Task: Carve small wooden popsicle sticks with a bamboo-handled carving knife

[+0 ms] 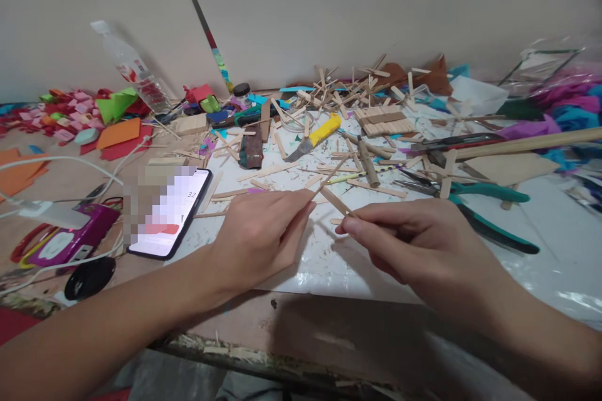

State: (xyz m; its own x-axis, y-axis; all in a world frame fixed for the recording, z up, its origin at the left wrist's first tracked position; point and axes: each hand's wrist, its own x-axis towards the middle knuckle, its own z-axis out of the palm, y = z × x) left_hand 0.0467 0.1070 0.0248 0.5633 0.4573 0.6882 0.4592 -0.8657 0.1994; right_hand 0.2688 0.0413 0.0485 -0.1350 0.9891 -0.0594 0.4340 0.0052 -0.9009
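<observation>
My left hand is closed, thumb and fingers pinched on a thin wooden stick that points up and to the right. Facing it, my right hand pinches a flat wooden stick between thumb and forefinger; this one slants up to the left. The near ends of both sticks are close together above the white sheet; whether they touch I cannot tell. Behind the hands lie a yellow utility knife, a brown stick piece and scattered wooden sticks.
A lit phone lies left of my left hand, near a purple device with white cables. Green-handled pliers lie beyond my right hand. A plastic bottle leans at the wall, by folded coloured paper.
</observation>
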